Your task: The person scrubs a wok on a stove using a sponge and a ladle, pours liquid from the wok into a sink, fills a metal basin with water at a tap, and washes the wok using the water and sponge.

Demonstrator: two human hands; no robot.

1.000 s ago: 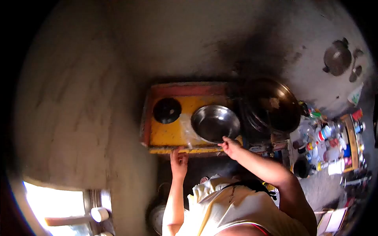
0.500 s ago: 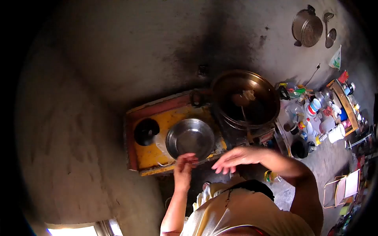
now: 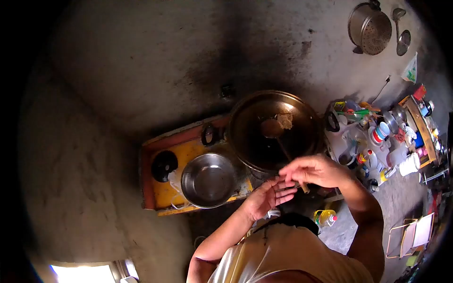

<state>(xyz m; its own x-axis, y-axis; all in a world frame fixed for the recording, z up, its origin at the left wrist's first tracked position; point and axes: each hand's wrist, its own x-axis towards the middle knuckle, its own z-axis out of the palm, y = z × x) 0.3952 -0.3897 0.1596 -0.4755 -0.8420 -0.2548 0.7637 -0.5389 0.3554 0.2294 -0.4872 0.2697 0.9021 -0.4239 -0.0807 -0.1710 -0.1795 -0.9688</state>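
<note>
My left hand [image 3: 270, 199] is palm up in front of the stove, its fingers outstretched. My right hand [image 3: 314, 170] hovers just above its fingertips, fingers loosely bent and apart, with nothing visible in them; whether the hands touch is unclear. Beneath my right hand runs the handle of a ladle [image 3: 283, 147], whose head rests inside a large metal wok [image 3: 243, 146]. A pale, crumpled-looking lump [image 3: 285, 120] lies by the ladle head. Left of the wok stands a steel basin [image 3: 208, 180].
A black round object [image 3: 164, 166] sits on the yellow stove-side surface [image 3: 159, 192]. An oil bottle [image 3: 325, 217] stands on the floor to the right. Bowls and bottles crowd a table [image 3: 339, 137]. A perforated steamer pot [image 3: 376, 32] hangs on the wall.
My left hand has moved right from the basin's edge and turned palm up. My right hand has shifted right, over the ladle handle. The view has shifted, so the wok appears further left.
</note>
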